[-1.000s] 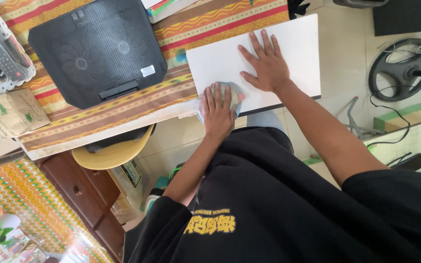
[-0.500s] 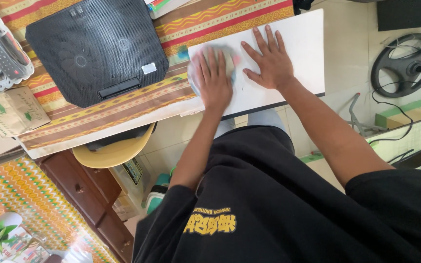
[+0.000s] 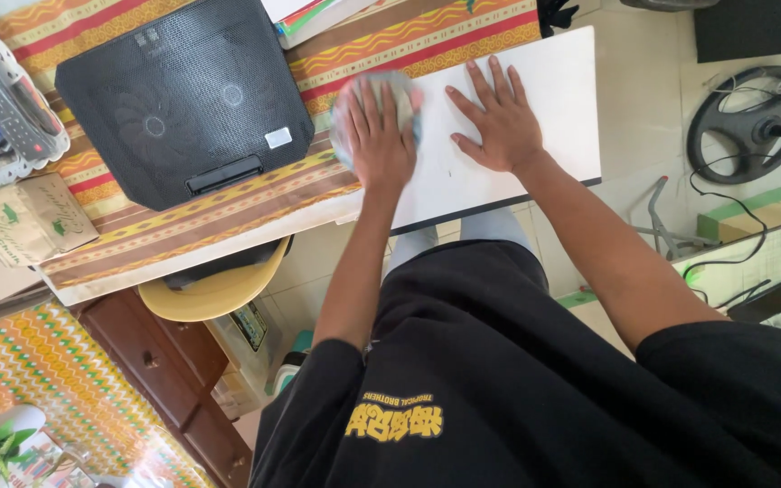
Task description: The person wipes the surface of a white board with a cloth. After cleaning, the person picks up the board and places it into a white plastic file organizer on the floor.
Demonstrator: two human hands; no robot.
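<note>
Two hands lie flat on the white board, one of them pressing down a grey cloth.

Left hand (image 3: 381,145) has its fingers spread over the grey cloth (image 3: 374,101), palm pressing it onto the board's near-left part beside the striped tablecloth (image 3: 228,212); no pinching grip, only flat pressure. Right hand (image 3: 497,122) rests open, fingers fanned, on the bare white board (image 3: 562,90), seemingly to steady it on the surface. A black cooling pad (image 3: 183,99) sits apart, further left.
</note>
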